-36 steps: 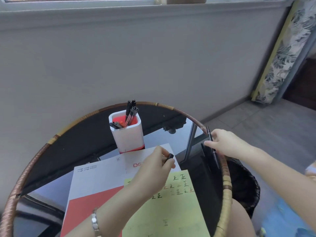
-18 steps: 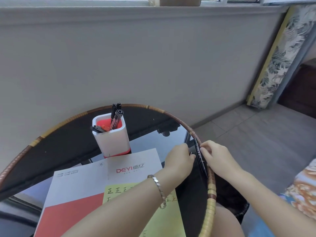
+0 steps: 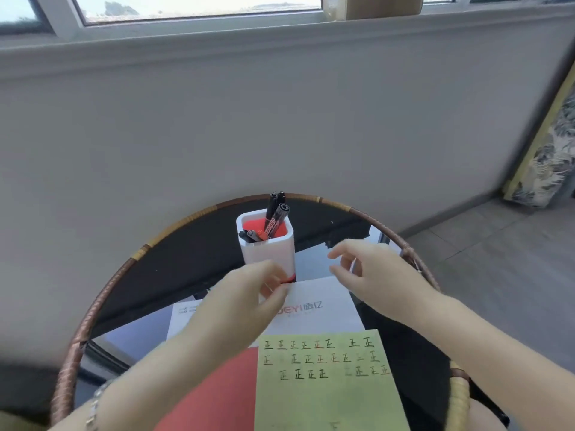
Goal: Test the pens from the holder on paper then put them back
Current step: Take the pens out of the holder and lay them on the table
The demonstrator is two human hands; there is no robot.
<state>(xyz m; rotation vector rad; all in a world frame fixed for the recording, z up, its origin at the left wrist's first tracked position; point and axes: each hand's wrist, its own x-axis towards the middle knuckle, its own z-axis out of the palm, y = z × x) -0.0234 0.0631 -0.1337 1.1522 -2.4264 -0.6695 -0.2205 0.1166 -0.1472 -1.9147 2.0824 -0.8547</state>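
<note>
Head view: the white pen holder (image 3: 270,250) stands upright on the far middle of the round table (image 3: 102,293), touching the far edge of a white and red folder (image 3: 323,312). The pens (image 3: 275,216) are inside it. At least 3 black ones lean up to the right, and some more lie low at the left of the opening.

The yellow paper (image 3: 326,384) lies on the near part of the folder and already carries 3 rows of test marks.

The left hand (image 3: 245,300) is just in front of the base of the holder. Its fingers are bent there, but the blur hides whether they grip the holder or only come close. The right hand (image 3: 373,275) hovers just to the right of the holder with the fingers loose and spread, and I see nothing in it.

My judgement is that the next pen is about to be taken. To do this well, the left hand should steady the holder low at its base, because it is tall and light and may tip. The right hand should pinch 1 pen near its top and lift it straight up, so that the neighbours do not come out with it.
</note>
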